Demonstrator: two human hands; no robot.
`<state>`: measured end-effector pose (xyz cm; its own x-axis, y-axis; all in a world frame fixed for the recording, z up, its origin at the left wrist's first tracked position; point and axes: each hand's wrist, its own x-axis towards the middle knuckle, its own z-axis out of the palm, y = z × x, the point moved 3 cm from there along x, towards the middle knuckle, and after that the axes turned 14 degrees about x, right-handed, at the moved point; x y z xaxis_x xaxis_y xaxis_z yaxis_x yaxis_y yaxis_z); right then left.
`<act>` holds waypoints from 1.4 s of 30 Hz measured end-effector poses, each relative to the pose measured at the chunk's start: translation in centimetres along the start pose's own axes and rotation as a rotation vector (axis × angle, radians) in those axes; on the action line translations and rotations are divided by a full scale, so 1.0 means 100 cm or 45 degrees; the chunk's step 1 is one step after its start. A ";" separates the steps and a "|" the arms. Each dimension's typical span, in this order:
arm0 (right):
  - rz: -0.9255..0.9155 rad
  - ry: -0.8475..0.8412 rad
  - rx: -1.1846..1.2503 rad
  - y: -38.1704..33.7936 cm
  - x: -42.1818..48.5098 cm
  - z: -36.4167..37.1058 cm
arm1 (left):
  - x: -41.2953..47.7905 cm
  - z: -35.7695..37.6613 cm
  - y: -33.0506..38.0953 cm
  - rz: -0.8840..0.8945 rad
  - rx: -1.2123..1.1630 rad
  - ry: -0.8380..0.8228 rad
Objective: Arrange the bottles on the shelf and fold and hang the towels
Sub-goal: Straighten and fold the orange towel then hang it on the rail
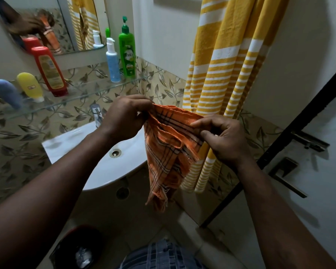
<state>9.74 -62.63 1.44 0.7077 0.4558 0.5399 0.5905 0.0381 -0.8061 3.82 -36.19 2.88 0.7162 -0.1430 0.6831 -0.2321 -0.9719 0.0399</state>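
An orange checked towel [167, 150] hangs bunched between both hands over the sink's right edge. My left hand [124, 117] pinches its upper left corner, and my right hand [221, 138] grips its upper right edge. A yellow and white striped towel [227, 65] hangs on the wall behind. On the glass shelf [81, 94] stand a green pump bottle [127, 53], a blue and white pump bottle [112, 63], a red bottle [49, 70], a yellow tube [30, 87] and a blue tube [8, 93].
A white sink [97, 152] with a chrome tap [96, 113] sits below the shelf. A mirror [52, 22] hangs above the shelf. A dark bin [78, 247] stands on the floor at lower left. A door with a black frame and handle [287, 171] is on the right.
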 end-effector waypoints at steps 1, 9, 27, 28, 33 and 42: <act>-0.065 0.026 -0.062 -0.003 0.001 -0.001 | 0.000 0.002 -0.001 -0.037 -0.030 -0.019; -0.244 0.082 -0.460 -0.008 0.005 -0.004 | 0.001 0.017 0.002 -0.541 -1.249 -0.241; -0.137 0.136 -0.349 -0.028 -0.001 0.017 | 0.006 0.021 0.019 -0.912 -0.877 -0.030; -0.116 0.116 -0.334 -0.031 -0.004 0.022 | 0.007 0.020 0.022 -0.931 -0.801 -0.010; 0.066 0.008 -0.470 -0.039 -0.016 0.051 | 0.016 0.017 0.033 -0.840 -0.388 0.013; 0.003 0.217 -0.701 -0.017 -0.004 0.044 | 0.027 0.009 0.030 -0.558 -0.309 -0.174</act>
<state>6.74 -58.96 1.53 0.7349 0.3037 0.6064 0.6714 -0.4523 -0.5871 5.65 -39.65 4.18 0.8562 0.2286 0.4633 -0.0256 -0.8769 0.4801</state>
